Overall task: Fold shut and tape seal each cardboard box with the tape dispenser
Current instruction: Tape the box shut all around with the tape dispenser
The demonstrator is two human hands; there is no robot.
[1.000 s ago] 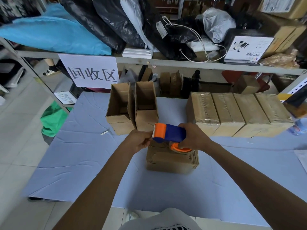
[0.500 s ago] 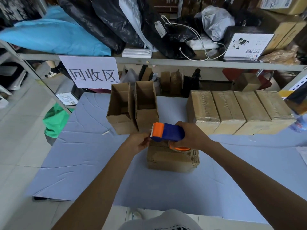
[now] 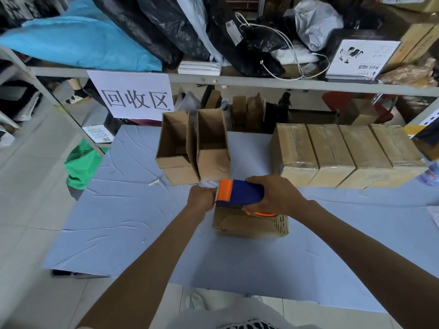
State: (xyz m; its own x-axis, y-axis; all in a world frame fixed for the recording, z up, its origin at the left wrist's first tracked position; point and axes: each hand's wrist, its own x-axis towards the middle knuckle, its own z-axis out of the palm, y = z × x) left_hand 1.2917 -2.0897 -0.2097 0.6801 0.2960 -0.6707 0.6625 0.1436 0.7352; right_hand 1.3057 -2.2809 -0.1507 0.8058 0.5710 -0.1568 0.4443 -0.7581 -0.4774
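pale tiled floor (image 3: 31, 210), grey metal shelf (image 3: 285, 80) cluttered with bags, blue-covered table (image 3: 118, 222)

White paper sign (image 3: 133, 96) on shelf rail (image 3: 261, 80), black bags (image 3: 166, 27) above; green bag (image 3: 80, 162) on floor (image 3: 28, 210)

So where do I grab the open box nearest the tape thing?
On the open box, pinch the right wall's top edge, coming down from above: it stands upright with its top open, its right side is free, and a neighbour box sits close on its left.
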